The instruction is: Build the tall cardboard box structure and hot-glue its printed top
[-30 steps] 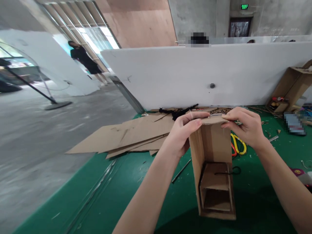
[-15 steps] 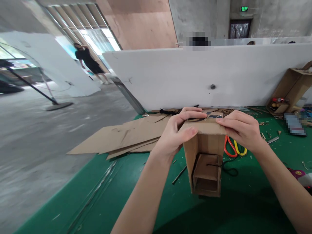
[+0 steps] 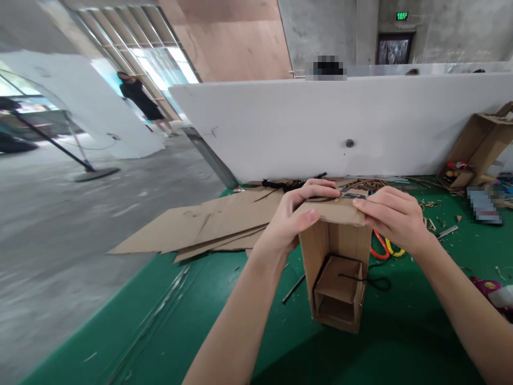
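A tall cardboard box with an open front stands before me on the green table. Inside its lower part sits a smaller cardboard compartment, with a black cord trailing out to the right. My left hand grips the box's top at the left, thumb on the front edge and fingers over the upper face. At the right end of that top, my right hand pinches the corner between thumb and curled fingers. Scissors with red and yellow handles lie behind the box, partly hidden by it.
Flat cardboard sheets lie to the left. A white partition borders the table's back. Another cardboard structure and a phone-like device are at the right. A thin dark rod lies left of the box. A person stands far left.
The box has turned and tilted slightly, its base shifting a little lower in view. Both hands keep their hold on its top. The distant person has shifted slightly left.
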`<state>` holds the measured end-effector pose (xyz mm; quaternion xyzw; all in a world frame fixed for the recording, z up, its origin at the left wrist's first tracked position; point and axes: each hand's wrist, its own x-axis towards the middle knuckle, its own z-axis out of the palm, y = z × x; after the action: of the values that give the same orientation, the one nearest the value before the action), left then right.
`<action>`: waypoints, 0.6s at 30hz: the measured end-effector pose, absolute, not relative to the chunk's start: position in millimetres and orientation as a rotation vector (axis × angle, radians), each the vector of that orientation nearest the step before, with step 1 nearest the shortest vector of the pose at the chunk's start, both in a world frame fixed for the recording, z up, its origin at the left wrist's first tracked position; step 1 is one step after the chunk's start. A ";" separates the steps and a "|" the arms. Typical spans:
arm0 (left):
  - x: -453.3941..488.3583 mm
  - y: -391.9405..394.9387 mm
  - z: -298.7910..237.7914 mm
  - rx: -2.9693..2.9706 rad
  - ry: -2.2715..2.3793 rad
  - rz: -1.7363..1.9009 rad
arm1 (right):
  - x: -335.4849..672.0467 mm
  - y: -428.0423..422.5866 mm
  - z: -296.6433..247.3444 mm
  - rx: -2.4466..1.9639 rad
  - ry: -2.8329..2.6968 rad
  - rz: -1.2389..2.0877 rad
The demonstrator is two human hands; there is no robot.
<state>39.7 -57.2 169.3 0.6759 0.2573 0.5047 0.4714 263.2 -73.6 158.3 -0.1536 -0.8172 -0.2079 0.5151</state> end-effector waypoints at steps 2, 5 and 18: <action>40.2 -57.1 168.9 1.655 0.633 1.228 | 262.6 -73.4 158.1 -0.361 -1.958 -0.513; 40.1 -58.3 169.8 1.668 0.635 1.222 | 261.5 -73.5 157.5 -0.353 -1.939 -0.539; 38.8 -58.1 172.0 1.743 0.666 1.222 | 260.8 -72.6 152.0 -0.365 -1.901 -0.532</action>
<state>38.8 -58.1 172.0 0.7017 0.2683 0.4920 0.4399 260.8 -72.6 152.0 -0.1533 -0.7989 -0.2236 0.5370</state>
